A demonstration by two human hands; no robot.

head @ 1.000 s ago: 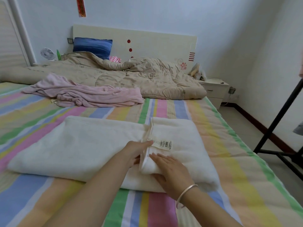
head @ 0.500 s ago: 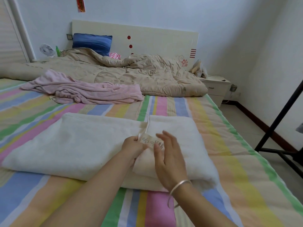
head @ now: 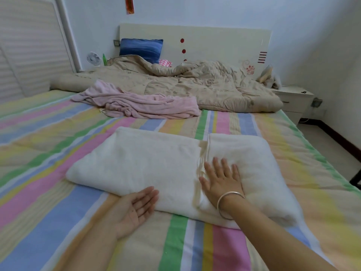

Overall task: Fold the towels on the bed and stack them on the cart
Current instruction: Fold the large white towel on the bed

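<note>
Head view: white towel [head: 152,165], partly folded, flat on striped bed [head: 58,192], long axis left-right, right end doubled over. Right hand [head: 222,182] flat on doubled end, fingers spread. Left hand [head: 134,206] palm-up, fingers straight, at near edge

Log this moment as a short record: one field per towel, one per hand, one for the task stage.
white terry towel: partly folded, lying on the striped bedsheet
pink crumpled towel: unfolded, farther up the bed
left hand: open, palm up, fingertips at the white towel's near edge
right hand: open, flat on the white towel's right part
stage: white towel mid-fold, pink one not yet folded
</note>
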